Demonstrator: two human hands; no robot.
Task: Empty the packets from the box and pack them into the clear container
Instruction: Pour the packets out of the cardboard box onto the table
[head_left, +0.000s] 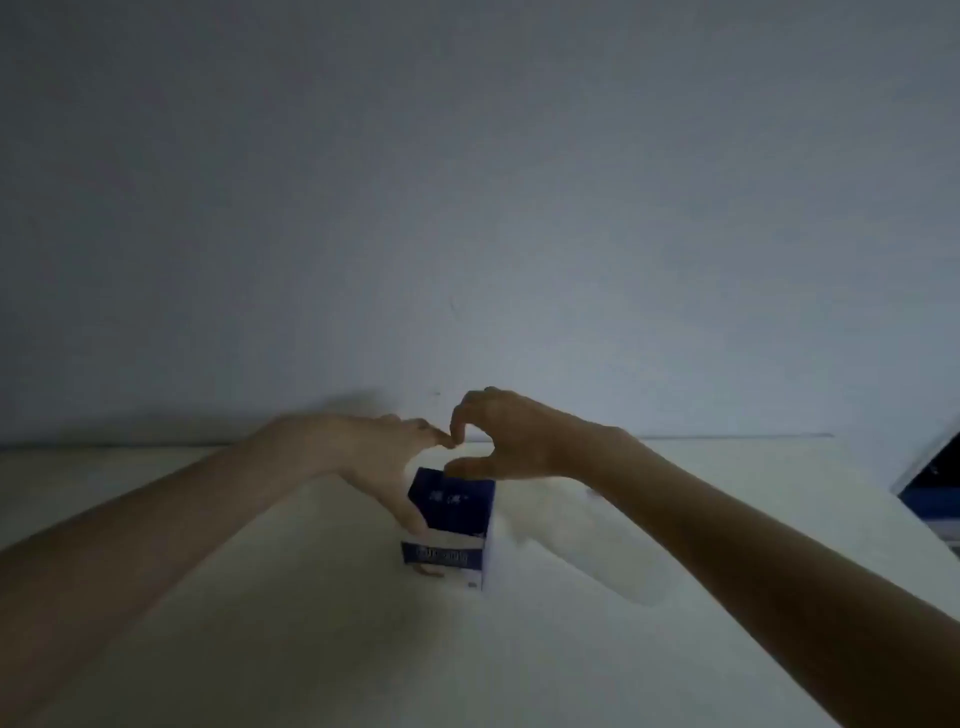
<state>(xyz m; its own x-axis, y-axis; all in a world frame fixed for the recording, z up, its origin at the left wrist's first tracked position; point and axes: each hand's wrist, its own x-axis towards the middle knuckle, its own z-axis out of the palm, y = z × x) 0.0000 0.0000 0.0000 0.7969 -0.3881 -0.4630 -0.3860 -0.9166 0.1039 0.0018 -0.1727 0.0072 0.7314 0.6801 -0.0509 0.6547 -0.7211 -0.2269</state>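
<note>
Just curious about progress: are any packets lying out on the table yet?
No, the table shows only the blue box between both hands, with no packets.
</note>
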